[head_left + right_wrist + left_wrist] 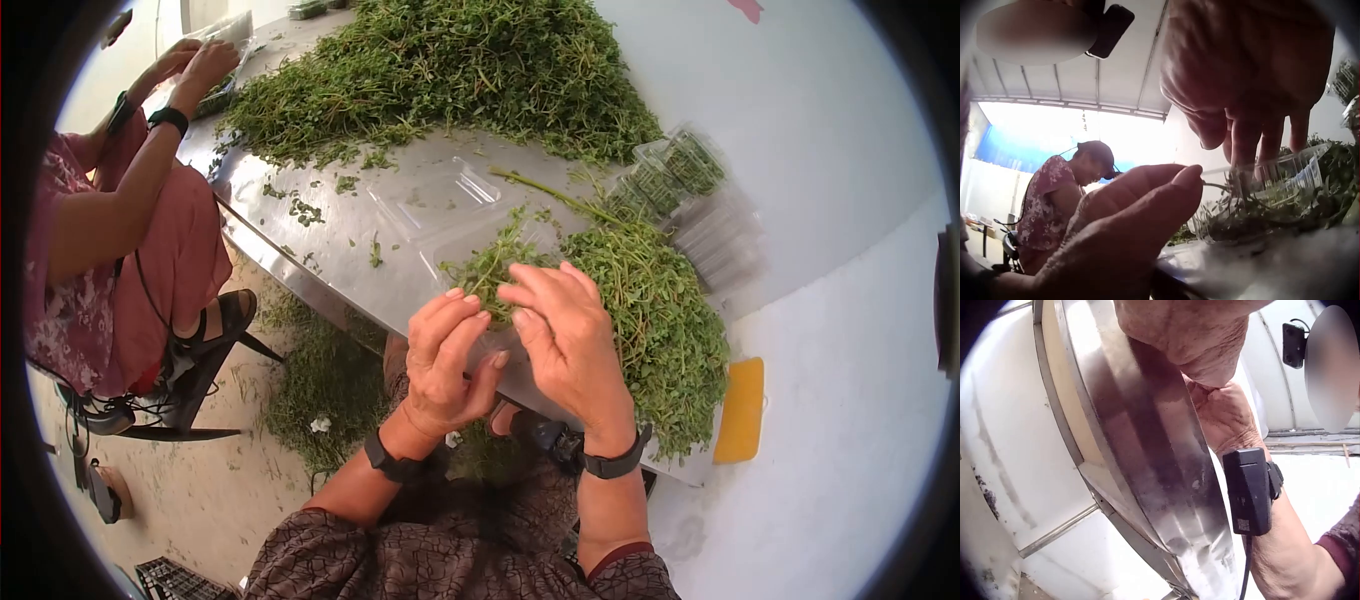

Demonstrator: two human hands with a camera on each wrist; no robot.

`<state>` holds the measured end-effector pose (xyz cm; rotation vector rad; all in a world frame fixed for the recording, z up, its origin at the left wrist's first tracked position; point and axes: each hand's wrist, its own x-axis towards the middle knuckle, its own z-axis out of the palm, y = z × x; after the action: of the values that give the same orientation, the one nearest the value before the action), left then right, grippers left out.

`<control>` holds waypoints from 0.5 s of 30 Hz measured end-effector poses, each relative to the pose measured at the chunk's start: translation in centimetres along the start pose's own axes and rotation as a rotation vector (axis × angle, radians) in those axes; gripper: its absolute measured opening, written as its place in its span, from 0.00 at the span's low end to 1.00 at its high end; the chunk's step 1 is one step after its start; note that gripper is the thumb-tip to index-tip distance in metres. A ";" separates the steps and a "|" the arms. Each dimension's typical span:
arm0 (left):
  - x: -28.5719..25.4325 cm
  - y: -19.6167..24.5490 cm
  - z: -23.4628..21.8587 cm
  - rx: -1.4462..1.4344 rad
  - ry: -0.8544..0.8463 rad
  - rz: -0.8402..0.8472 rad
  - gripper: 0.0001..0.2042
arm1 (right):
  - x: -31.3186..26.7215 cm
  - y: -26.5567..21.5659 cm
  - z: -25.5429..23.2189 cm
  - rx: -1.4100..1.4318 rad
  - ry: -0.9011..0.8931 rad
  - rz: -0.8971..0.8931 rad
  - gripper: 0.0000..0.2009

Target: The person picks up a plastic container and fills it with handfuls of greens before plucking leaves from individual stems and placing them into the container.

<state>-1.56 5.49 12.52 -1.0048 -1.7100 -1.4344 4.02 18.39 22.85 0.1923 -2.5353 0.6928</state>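
Green sprigs point(492, 272) lie in a clear plastic tray point(1315, 165) on the worktop point(310, 240), just beneath the person's fingertips. At the left grip point(440, 368) the fingers are bent, the thumb stands apart, and a thin stem meets the fingertips; whether it is pinched, I cannot tell. The right grip point(572, 340) is fairly wide, fingers reaching over the tray toward the leaves. Thin, ribbed walls shape the tray. Near the right hand sits a springy, small-leaved heap point(655, 330); a larger tangled mound point(480, 70) lies beyond, on smooth, shiny metal. Clear boxes point(675, 175) show greens inside. One black wrist unit point(1249, 490) bears a pale square code, too small to read.
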 end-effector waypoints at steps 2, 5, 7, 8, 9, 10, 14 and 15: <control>0.3 0.2 -0.2 -0.012 -0.025 -0.004 0.20 | -0.5 -0.1 -0.8 -0.029 0.063 0.014 0.15; 0.6 0.3 -0.7 0.002 -0.049 -0.044 0.16 | -1.7 0.4 -2.6 -0.132 0.173 0.042 0.16; 0.5 -0.1 -0.9 -0.012 -0.035 -0.054 0.16 | -3.0 0.6 -4.1 -0.154 0.227 0.174 0.17; 0.5 -0.3 -0.9 -0.006 -0.014 -0.068 0.15 | -3.7 0.8 -4.9 -0.162 0.273 0.292 0.18; 0.6 -0.3 -1.0 -0.008 -0.004 -0.063 0.14 | -4.3 1.7 -5.4 -0.177 0.308 0.324 0.18; 0.6 -0.3 -1.1 -0.017 -0.006 -0.060 0.14 | -4.8 2.1 -5.7 -0.193 0.359 0.363 0.18; 0.6 -0.3 -1.3 -0.012 -0.016 -0.019 0.14 | -5.9 2.2 -6.9 -0.243 0.331 0.521 0.15; 0.6 -0.3 -1.2 -0.001 -0.017 -0.018 0.14 | -6.1 2.4 -6.9 -0.224 0.317 0.537 0.15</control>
<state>-2.11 4.30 13.07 -1.0072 -1.7353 -1.4420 11.65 23.97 23.91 -0.6451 -2.3322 0.5646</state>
